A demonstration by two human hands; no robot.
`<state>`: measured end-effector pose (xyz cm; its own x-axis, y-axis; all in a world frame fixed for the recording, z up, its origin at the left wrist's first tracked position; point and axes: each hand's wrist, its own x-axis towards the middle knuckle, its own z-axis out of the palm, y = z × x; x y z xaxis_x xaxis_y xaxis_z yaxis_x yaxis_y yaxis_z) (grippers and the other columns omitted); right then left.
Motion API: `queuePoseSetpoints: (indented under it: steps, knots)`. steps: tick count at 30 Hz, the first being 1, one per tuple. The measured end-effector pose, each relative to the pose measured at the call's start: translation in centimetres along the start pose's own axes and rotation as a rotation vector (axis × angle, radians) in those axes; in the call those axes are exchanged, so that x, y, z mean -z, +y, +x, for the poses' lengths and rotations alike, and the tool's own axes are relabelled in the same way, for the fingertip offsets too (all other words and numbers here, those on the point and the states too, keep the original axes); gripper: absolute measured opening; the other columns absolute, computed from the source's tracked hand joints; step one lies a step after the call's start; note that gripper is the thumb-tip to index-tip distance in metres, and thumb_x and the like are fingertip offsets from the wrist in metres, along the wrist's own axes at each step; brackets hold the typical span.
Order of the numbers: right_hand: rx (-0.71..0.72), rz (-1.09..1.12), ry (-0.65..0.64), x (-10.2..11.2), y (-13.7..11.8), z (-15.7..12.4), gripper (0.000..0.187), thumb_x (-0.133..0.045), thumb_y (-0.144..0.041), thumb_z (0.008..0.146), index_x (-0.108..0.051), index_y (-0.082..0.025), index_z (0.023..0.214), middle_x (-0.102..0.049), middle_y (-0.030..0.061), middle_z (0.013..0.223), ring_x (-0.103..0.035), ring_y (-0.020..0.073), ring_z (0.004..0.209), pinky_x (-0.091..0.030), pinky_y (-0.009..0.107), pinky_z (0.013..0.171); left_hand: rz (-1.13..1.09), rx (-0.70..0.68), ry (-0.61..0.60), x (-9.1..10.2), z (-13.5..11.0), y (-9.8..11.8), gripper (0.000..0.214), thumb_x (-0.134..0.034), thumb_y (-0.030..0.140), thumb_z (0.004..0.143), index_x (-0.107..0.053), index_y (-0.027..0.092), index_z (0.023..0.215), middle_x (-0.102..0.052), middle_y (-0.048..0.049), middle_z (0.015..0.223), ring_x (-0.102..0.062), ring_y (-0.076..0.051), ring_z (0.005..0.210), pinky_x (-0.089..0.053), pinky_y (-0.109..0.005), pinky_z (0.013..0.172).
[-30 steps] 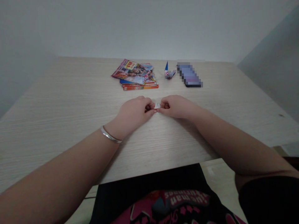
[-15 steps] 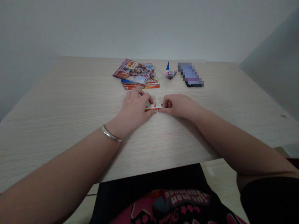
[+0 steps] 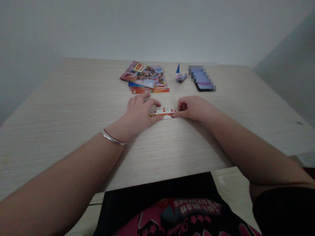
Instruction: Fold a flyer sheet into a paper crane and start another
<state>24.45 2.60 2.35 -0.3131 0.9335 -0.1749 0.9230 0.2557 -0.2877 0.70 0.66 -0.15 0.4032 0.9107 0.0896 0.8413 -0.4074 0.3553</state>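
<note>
Between my hands lies a small folded paper point(image 3: 166, 110), white with red print and an orange band along its near side. A white flap shows at its front edge. My left hand point(image 3: 140, 111) holds the paper's left part, thumb on the near side and index finger bent over the far side, the other fingers spread on the table. At the right end my right hand point(image 3: 190, 107) pinches the paper, thumb along the near edge and the other fingers curled in. A silver bangle point(image 3: 112, 137) circles my left wrist.
Beyond my left hand sits a stack of colourful printed leaflets point(image 3: 145, 75). A folded paper crane point(image 3: 180, 76) with a blue point stands right of it, beside a dark phone point(image 3: 203, 78), partly pixelated. The pale wooden table point(image 3: 73, 98) meets a wall point(image 3: 157, 29) at the back.
My hands have moved slightly apart, the left one leftward and the right one rightward. More of the folded paper shows between them, including the white flap at its near edge.
</note>
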Motion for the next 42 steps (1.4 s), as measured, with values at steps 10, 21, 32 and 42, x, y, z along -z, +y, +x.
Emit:
queuePoseSetpoints:
  steps: [10, 21, 32, 42]
  knots:
    - [-0.013, -0.045, 0.014, 0.0, -0.1, -0.2, 0.041, -0.075, -0.063, 0.081, -0.069, -0.022, 0.085, -0.071, 0.0031, 0.082, -0.054, 0.0175, 0.07, -0.031, 0.032, 0.06, -0.018, -0.026, 0.027, -0.3, 0.1, -0.5, 0.051, -0.07, 0.051, 0.089, -0.069, 0.022, 0.131, -0.058, -0.0165, 0.147, -0.045, -0.039, 0.144, -0.03, -0.059, 0.123]
    - [0.013, 0.061, -0.052, 0.5, 0.5, -0.1, 0.033, -0.082, -0.05, 0.079, -0.07, -0.021, 0.089, -0.069, 0.0013, 0.082, -0.055, 0.0148, 0.068, -0.036, 0.029, 0.062, -0.074, -0.125, 0.088, -0.6, 0.1, -0.5, 0.043, -0.063, 0.041, 0.091, -0.073, 0.022, 0.129, -0.058, -0.0159, 0.146, -0.051, -0.036, 0.141, -0.035, -0.055, 0.122]
    - [0.106, 0.108, 0.132, -1.5, -1.3, -0.2, 0.041, -0.081, -0.055, 0.077, -0.068, -0.021, 0.097, -0.071, 0.002, 0.089, -0.056, 0.016, 0.074, -0.036, 0.03, 0.066, -0.049, -0.131, 0.055, -0.4, 0.1, -0.2, 0.043, -0.058, 0.041, 0.093, -0.075, 0.023, 0.128, -0.061, -0.0147, 0.145, -0.055, -0.034, 0.137, -0.037, -0.054, 0.122]
    - [0.052, 0.143, 0.122, -1.3, -1.3, -0.1, 0.045, -0.082, -0.049, 0.079, -0.063, -0.022, 0.11, -0.069, -0.0019, 0.085, -0.058, 0.0151, 0.072, -0.034, 0.03, 0.065, -0.112, -0.104, 0.116, 0.0, -0.1, 0.6, 0.042, -0.065, 0.031, 0.089, -0.07, 0.016, 0.128, -0.067, -0.0156, 0.133, -0.058, -0.033, 0.13, -0.044, -0.049, 0.116]
